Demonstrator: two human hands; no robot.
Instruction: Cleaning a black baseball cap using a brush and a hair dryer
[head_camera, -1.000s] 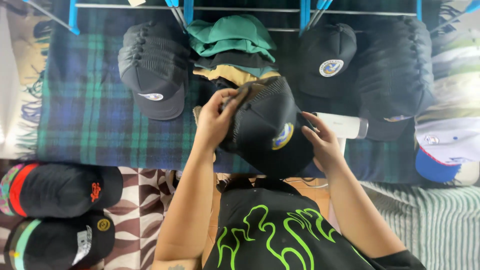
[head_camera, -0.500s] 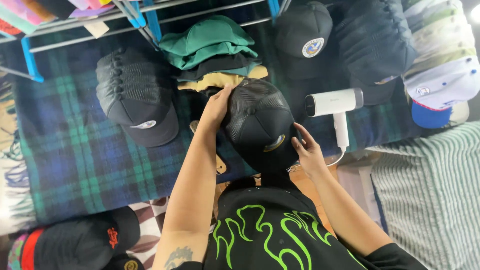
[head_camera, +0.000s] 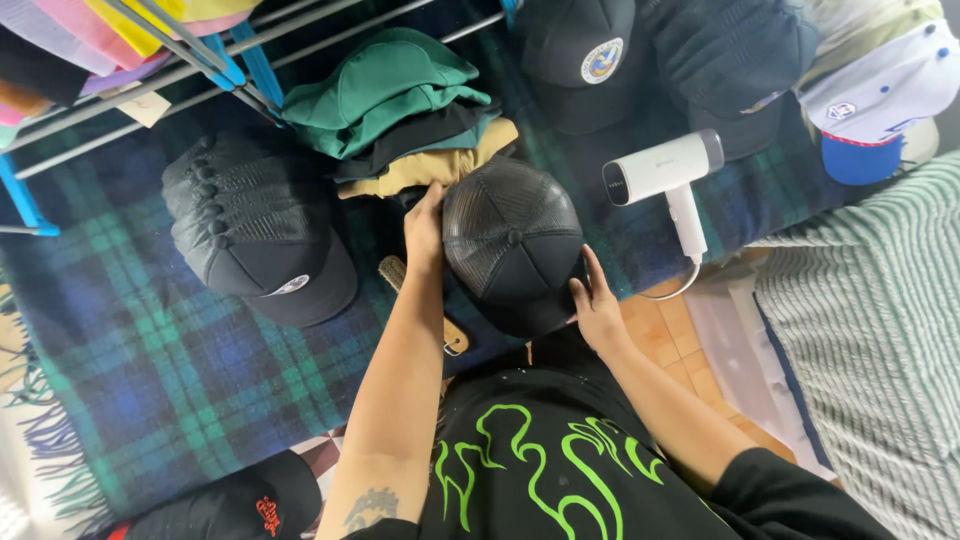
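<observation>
Both hands hold one black mesh-back cap on the plaid blanket.

The left hand (head_camera: 424, 232) grips the cap's left rim; the right hand (head_camera: 597, 306) clasps its brim edge at lower right. The black mesh-back cap (head_camera: 513, 240) rests crown up on the plaid blanket (head_camera: 160, 370), just below a pile of folded green and tan caps (head_camera: 400, 110). A stack of black caps (head_camera: 255, 230) lies to the left; a white handheld steamer (head_camera: 668, 175) lies to the right.
</observation>
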